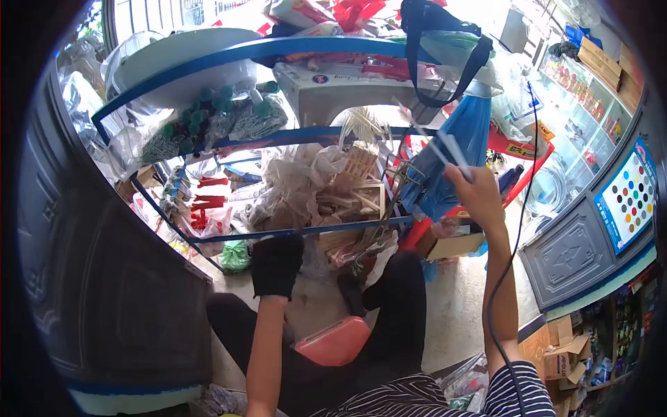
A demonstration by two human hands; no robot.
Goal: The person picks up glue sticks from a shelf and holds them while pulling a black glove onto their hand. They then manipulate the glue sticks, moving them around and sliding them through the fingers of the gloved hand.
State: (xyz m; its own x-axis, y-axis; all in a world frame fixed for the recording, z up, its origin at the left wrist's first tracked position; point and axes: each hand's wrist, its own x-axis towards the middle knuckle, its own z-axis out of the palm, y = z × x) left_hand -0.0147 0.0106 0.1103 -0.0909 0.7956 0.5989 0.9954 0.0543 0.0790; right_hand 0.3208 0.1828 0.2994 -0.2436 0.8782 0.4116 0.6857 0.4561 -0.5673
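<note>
My right hand (474,194) is raised beside a blue plastic bag (455,156) that hangs from the rack. Its fingers pinch several thin white sticks (445,147), which point up and to the left. In a black glove, my left hand (276,265) rests near the lower blue bar of the rack (306,231); its fingers are hidden or too dark to make out. A red-pink case (335,341) lies between my legs. Crumpled clear bags (295,182) and wooden pieces (361,198) fill the shelf ahead.
On the left stands a dark panelled door (118,278). Bundles with green caps (201,118) lie on the rack's upper shelf, near a grey stool (347,90). A black cable (511,264) runs past my right arm. Cardboard boxes (563,358) stand at the lower right.
</note>
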